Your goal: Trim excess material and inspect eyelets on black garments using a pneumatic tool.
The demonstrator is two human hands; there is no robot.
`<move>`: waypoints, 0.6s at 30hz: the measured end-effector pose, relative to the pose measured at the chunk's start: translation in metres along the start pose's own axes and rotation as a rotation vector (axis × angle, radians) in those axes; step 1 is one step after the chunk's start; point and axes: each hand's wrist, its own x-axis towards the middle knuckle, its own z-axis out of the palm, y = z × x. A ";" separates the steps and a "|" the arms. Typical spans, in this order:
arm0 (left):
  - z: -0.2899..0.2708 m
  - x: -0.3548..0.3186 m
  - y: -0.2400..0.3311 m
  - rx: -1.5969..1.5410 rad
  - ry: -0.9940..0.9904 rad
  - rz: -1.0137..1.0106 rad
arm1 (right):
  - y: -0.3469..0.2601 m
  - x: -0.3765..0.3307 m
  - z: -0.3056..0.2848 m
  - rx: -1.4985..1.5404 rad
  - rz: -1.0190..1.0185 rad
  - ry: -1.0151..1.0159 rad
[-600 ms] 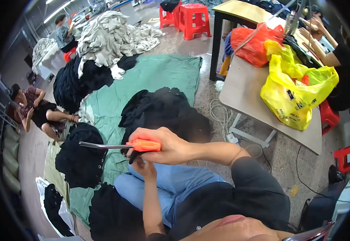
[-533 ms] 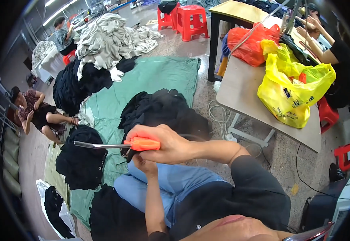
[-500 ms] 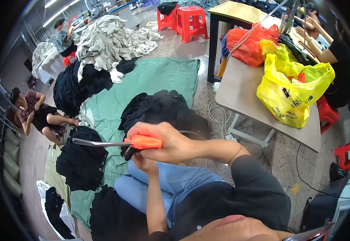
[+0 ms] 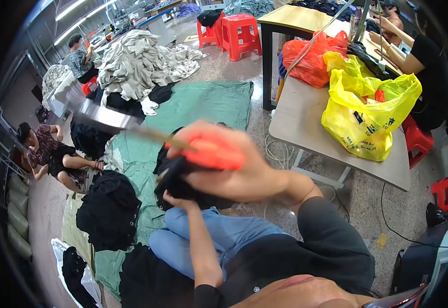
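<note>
My right hand (image 4: pixel 242 177), smeared by motion, is wrapped round an orange handle. From it a long metal tool (image 4: pixel 106 115) points left over the green sheet; blur hides its exact kind, and it looks like a narrow shaft or blade. Just below, my left hand (image 4: pixel 181 201) pinches the edge of a black garment (image 4: pixel 175 179) above my knees. The garment partly hides the left fingers. More black cloth lies behind my right hand, mostly covered by it.
A green sheet (image 4: pixel 198 102) covers the floor ahead. Black garments (image 4: pixel 108 210) lie left of my knees, a grey-white cloth heap (image 4: pixel 131 64) farther off. A table (image 4: pixel 306 118) with a yellow bag (image 4: pixel 367 118) stands right. One person (image 4: pixel 41 141) sits at left.
My right hand has moved slightly right and nearer, swinging the tool's tip upward and left. My left hand has shifted a little left, and more of the black garment shows beside it.
</note>
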 end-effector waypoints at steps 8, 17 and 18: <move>0.008 0.153 0.245 0.259 0.179 0.833 | 0.030 0.016 -0.063 -0.154 -0.182 0.373; 0.086 0.007 0.350 1.769 0.145 1.686 | 0.032 -0.036 -0.156 -0.003 -0.029 0.624; 0.079 -0.003 0.362 1.688 0.151 1.772 | 0.031 -0.044 -0.174 -0.002 -0.031 0.615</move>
